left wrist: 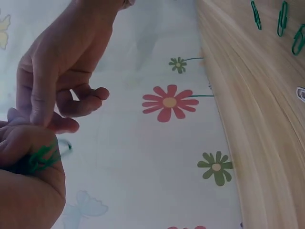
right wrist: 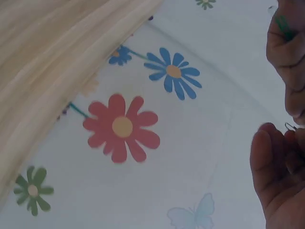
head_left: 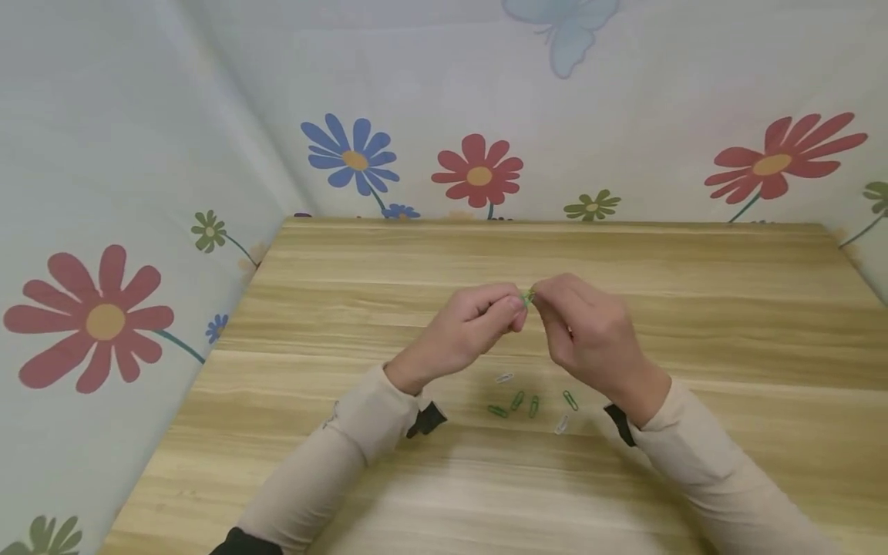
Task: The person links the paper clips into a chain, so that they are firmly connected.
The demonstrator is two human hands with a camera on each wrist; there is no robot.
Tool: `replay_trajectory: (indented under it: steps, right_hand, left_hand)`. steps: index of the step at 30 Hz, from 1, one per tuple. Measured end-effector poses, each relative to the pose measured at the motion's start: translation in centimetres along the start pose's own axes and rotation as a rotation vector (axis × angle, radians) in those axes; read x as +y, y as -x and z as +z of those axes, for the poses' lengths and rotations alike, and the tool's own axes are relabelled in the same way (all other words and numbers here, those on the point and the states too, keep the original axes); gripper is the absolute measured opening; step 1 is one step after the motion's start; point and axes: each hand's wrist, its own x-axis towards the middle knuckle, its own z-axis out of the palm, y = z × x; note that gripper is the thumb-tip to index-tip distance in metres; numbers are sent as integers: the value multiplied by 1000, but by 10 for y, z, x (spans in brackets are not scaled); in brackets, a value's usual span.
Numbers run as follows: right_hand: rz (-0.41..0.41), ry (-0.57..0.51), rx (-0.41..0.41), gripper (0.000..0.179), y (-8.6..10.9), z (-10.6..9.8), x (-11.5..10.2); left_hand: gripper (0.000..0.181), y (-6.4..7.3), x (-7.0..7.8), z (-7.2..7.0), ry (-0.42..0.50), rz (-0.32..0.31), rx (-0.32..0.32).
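Observation:
My left hand (head_left: 475,324) and right hand (head_left: 590,331) meet fingertip to fingertip above the wooden table. Green paper clips (left wrist: 42,160) bunch in the left hand's curled fingers, partly hidden by them. In the head view, a bit of green clip (head_left: 528,297) shows between the two hands. The right hand's thumb and forefinger pinch a thin wire loop (right wrist: 289,126), which looks like the end of a paper clip. Its colour and the rest of it are hidden behind the fingers.
Below the hands lie several loose green paper clips (head_left: 533,406), with a white paper clip (head_left: 504,378) and another white one (head_left: 562,424) among them. The wooden table (head_left: 333,270) ends at a flower-printed cloth (head_left: 416,92) behind and at the left.

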Motion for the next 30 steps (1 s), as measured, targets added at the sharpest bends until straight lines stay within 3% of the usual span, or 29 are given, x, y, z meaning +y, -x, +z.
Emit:
replay_trajectory:
  steps: [4, 8, 13, 17, 20, 23, 30]
  right_hand:
    - [27, -39, -70, 14, -3, -4, 2]
    - [180, -277, -135, 6, -7, -13, 3]
    - [452, -609, -193, 9, -10, -24, -2]
    - [579, -744, -192, 11, -11, -26, -5]
    - [626, -752, -187, 11, -11, -27, -6]
    - [656, -694, -201, 10, -11, -28, -8]
    - [643, -603, -294, 9, -12, -32, -14]
  left_hand:
    - [31, 1, -5, -6, 131, -10, -41]
    - [34, 1, -8, -13, 208, -39, -66]
    - [32, -1, -11, -18, 166, -42, -110]
    - [29, -3, -12, -19, 84, -25, -126]
    - [28, -2, -11, -20, 61, -18, -126]
    - [26, -2, -10, -20, 69, -30, -153]
    - [25, 0, -12, -17, 178, -65, -213]
